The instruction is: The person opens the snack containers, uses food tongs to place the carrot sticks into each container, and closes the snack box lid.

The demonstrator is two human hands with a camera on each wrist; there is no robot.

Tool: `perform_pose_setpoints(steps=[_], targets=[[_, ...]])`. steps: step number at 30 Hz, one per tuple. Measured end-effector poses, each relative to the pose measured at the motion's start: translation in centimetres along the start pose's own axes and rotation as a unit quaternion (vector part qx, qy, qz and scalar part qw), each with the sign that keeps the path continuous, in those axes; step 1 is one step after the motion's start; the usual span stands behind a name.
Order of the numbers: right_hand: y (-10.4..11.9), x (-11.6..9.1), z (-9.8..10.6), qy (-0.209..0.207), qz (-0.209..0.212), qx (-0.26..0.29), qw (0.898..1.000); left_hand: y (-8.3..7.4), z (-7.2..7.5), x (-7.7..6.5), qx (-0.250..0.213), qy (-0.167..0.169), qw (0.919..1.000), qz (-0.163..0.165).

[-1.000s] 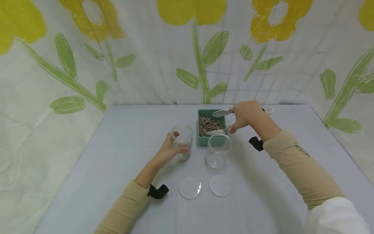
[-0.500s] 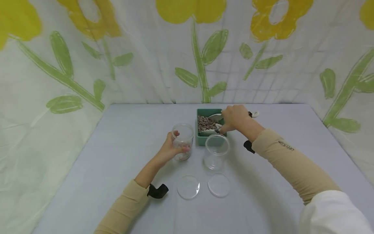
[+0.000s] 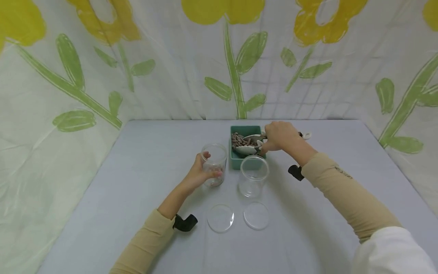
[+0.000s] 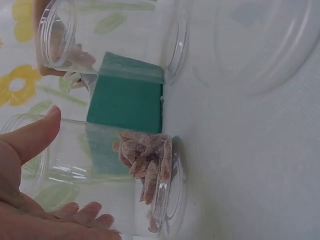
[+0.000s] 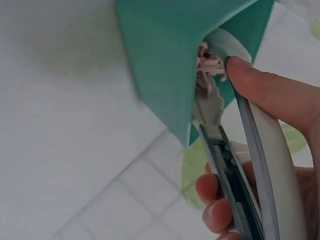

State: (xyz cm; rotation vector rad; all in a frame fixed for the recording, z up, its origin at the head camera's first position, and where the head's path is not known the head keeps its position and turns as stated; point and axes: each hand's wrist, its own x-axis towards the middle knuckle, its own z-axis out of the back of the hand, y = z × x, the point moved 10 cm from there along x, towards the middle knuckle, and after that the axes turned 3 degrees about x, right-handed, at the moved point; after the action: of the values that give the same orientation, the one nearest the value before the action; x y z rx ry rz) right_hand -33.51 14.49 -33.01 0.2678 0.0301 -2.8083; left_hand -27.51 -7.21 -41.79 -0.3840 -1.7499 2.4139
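My left hand (image 3: 195, 176) holds a clear plastic jar (image 3: 215, 154) upright on the table, thumb on one side and fingers on the other. Brownish-pink dried strips (image 4: 147, 160) lie at the jar's bottom in the left wrist view. My right hand (image 3: 284, 137) grips white-and-grey food tongs (image 5: 267, 165) by both arms. The tong heads are inside the green box (image 3: 237, 164), with several strips (image 5: 210, 65) between them. More strips (image 3: 237, 140) fill the box's left part. A second clear jar (image 3: 254, 183), with no strips inside, stands just in front of the box.
Two clear round lids (image 3: 220, 219) lie side by side on the table (image 3: 143, 152), nearer to me than the jars. The second jar's rim overlaps the box's front wall in the head view. A flower-patterned curtain (image 3: 178, 76) hangs behind the table's far edge.
The right hand has lowered the spread tongs into the box and brought their heads together on strips, then shifted slightly right. The left hand and its jar stay in place.
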Motion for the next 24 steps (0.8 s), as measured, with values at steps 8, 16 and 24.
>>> perform_pose_setpoints(steps=[8, 16, 24], targets=[[-0.4, -0.9, -0.2, -0.024, 0.017, 0.014, 0.999, -0.1, -0.2, 0.3, 0.008, -0.002, 1.0, 0.002], [-1.2, -1.8, -0.3, -0.013, 0.001, 0.043, 0.999, -0.2, -0.3, 0.4, 0.014, 0.0, 0.9999, 0.005], [-2.2, -2.3, -0.2, -0.006, -0.009, 0.069, 0.998, -0.5, 0.1, 0.8, 0.033, -0.011, 0.9994, 0.005]])
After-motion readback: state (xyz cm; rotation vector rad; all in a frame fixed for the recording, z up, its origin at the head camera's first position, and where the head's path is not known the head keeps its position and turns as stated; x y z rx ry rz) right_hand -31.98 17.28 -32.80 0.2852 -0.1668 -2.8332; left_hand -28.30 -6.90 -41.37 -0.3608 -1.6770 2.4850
